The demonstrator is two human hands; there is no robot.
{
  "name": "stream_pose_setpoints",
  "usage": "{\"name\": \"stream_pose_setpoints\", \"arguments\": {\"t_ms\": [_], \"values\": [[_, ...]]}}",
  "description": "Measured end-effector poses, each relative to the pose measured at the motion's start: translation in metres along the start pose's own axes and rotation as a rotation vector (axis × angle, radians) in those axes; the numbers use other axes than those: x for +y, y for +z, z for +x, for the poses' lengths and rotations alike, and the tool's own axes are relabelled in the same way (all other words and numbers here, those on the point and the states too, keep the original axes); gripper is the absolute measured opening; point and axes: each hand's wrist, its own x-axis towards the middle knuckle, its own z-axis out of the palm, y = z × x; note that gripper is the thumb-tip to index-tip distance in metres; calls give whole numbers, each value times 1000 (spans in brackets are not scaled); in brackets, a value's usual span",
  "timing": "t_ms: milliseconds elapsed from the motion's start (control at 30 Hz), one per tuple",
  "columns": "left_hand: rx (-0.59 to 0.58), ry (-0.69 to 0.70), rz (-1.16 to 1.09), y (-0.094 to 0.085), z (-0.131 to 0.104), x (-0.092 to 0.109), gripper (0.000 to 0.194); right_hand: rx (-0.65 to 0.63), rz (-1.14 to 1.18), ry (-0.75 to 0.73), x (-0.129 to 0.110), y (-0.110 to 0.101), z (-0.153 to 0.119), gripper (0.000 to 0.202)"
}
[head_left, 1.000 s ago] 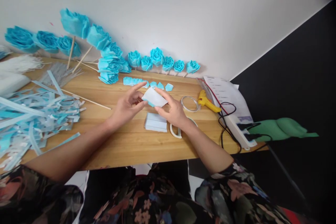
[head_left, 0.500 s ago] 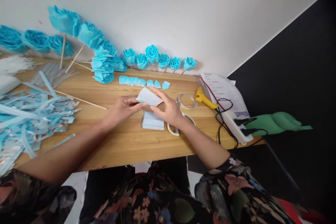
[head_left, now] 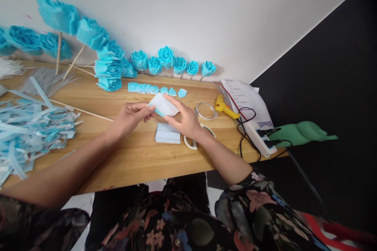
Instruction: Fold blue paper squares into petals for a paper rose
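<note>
Between my two hands is a small sheet of white and light-blue paper [head_left: 165, 106], held above the table with one blue edge folded over. My left hand [head_left: 134, 115] pinches its left corner between thumb and fingers. On the other side, my right hand [head_left: 186, 121] grips the right end, with thumb below and fingers along the top edge. Just below lies a stack of pale paper squares [head_left: 167, 133]. Behind the hands runs a row of folded blue paper petals [head_left: 143, 88].
Blue paper roses [head_left: 110, 66] on sticks line the wall. Paper strips [head_left: 32, 133] are heaped at left. Tape rolls [head_left: 205, 110], a yellow glue gun [head_left: 225, 108], a power strip [head_left: 260, 139] with black cables and printed sheets [head_left: 247, 98] lie at right.
The sheet has been turned, and its blue folded edge now shows along the lower left. My left hand has shifted its pinch to that edge. The whole view has moved slightly.
</note>
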Motion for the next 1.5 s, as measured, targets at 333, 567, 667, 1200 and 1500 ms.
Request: {"name": "stream_pose_setpoints", "arguments": {"t_ms": [333,567,667,1200,1500], "values": [[-153,43,101,1,-3,-4,30,-14,32,-12,-2,0,0,62],[-78,53,82,0,-2,-5,22,-40,65,-21,-3,0,1,58],[9,-9,62,-2,0,-6,29,-22,82,-25,0,0,1,57],[-26,-205,-339,5,2,7,36,93,-207,-341,7,-11,10,57],[-115,-140,11,3,-1,9,36,-67,-151,-310,10,-6,9,22]]}}
